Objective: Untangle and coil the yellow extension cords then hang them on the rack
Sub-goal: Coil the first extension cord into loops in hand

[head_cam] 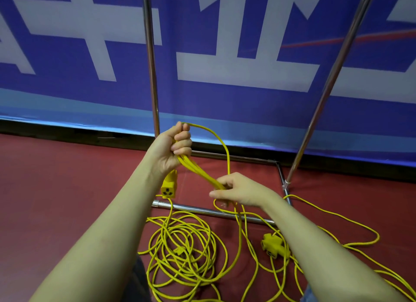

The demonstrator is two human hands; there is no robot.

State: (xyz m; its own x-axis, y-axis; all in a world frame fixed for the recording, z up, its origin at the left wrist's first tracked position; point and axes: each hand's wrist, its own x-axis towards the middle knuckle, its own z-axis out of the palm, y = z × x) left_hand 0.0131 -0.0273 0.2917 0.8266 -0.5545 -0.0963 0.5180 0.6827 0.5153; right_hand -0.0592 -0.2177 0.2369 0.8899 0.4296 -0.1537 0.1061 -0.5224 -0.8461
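Cord (227, 157) loops gathered tight in my left hand (173, 148) so they stay stacked; right hand (236, 191) pinches the strands, guiding slack.

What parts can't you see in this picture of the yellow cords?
- Head view: the rack top is cut off by the upper edge.
- Cords on the floor run off the bottom and right edges; how many there are is unclear.
- The bundle's strands are hidden inside the left hand and right hand.
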